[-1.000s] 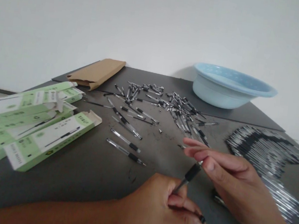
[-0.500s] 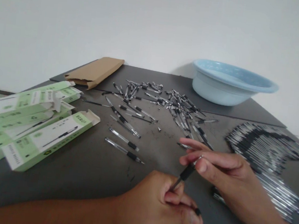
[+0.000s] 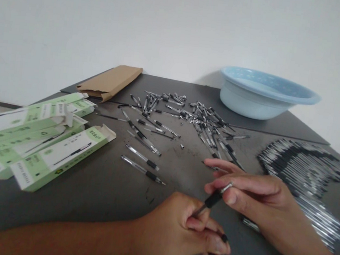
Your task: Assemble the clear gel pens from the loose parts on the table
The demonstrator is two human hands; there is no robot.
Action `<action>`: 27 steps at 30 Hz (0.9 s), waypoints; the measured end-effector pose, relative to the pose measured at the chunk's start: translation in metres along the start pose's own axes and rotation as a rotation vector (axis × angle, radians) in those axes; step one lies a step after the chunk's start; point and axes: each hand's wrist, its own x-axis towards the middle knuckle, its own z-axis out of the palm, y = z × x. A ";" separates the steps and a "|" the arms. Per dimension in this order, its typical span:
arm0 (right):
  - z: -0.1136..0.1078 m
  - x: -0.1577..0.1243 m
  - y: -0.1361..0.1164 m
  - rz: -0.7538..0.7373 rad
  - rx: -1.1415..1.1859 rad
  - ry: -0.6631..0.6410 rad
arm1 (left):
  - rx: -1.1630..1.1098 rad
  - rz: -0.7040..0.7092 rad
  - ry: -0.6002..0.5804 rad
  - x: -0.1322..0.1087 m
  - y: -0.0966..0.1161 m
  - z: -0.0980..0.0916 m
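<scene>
My left hand [image 3: 173, 232] is closed around a gel pen [image 3: 213, 198] with a black rubber grip, its silver tip slanting up to the right. A second dark pen-like piece [image 3: 224, 238] pokes out between the lower fingers of that hand; most of it is hidden. At the silver tip, my right hand [image 3: 257, 199] pinches with thumb and index finger, the other fingers stretched out. Left of the hands lie two clear pens [image 3: 142, 157] with black grips. Beneath the right hand, part of another pen [image 3: 251, 224] shows.
Loose pens and pen parts [image 3: 208, 132] are heaped across the middle of the dark table [image 3: 85, 224]. Neat rows of pens [image 3: 294, 164] lie at right. Green-and-white pen boxes [image 3: 65, 156] are piled at left, a brown paper envelope [image 3: 110, 80] behind them. A blue basin [image 3: 249, 99] stands at back right.
The view has shifted slightly. More of the pen's silver tip shows beside my right thumb and index finger. Otherwise both hands stay nearly as they were.
</scene>
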 end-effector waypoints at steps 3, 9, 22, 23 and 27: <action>0.003 0.000 0.001 -0.024 0.068 0.035 | -0.025 0.009 -0.017 -0.001 -0.002 -0.001; -0.011 -0.002 0.010 -0.010 0.131 0.089 | -0.118 0.027 0.032 -0.001 -0.007 0.004; -0.081 0.147 0.013 -0.145 -1.091 -0.114 | -0.214 0.173 0.081 0.015 -0.019 0.003; -0.079 0.162 0.019 -0.163 -1.134 -0.175 | -0.205 0.171 0.086 0.017 -0.021 0.003; -0.068 0.203 0.042 -0.207 -1.269 -0.379 | -0.124 0.141 0.073 0.020 -0.024 -0.003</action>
